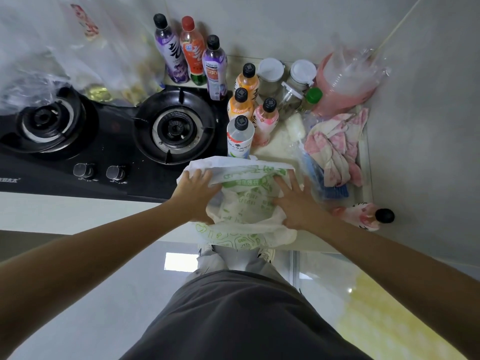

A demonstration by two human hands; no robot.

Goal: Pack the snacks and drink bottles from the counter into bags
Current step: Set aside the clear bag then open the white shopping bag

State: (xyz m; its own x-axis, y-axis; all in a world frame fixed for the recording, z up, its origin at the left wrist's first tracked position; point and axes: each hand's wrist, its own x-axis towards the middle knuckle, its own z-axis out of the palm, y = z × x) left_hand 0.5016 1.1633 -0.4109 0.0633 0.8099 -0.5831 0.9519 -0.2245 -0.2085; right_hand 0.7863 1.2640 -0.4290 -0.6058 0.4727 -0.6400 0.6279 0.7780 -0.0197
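A white plastic bag with green print (pixel 244 203) lies at the counter's front edge, its mouth spread open. My left hand (pixel 193 189) grips the bag's left rim. My right hand (pixel 293 201) has fingers spread against the right side, thumb hooked over the near rim. Just behind the bag stands a white-labelled bottle (pixel 240 136). Two orange bottles (pixel 246 81) (pixel 240 103) and a pink one (pixel 266 118) stand behind it. Three tall bottles, purple (pixel 170 50), red (pixel 193 51) and purple (pixel 215 68), stand by the wall. Another pink bottle (pixel 363 216) lies on its side to the right.
A black two-burner gas hob (pixel 104 141) fills the counter's left. Clear plastic bags with snacks (pixel 78 53) hang at upper left. Lidded jars (pixel 285 79), a pink container in plastic (pixel 345 81) and a pink cloth (pixel 335 149) crowd the right corner beside the wall.
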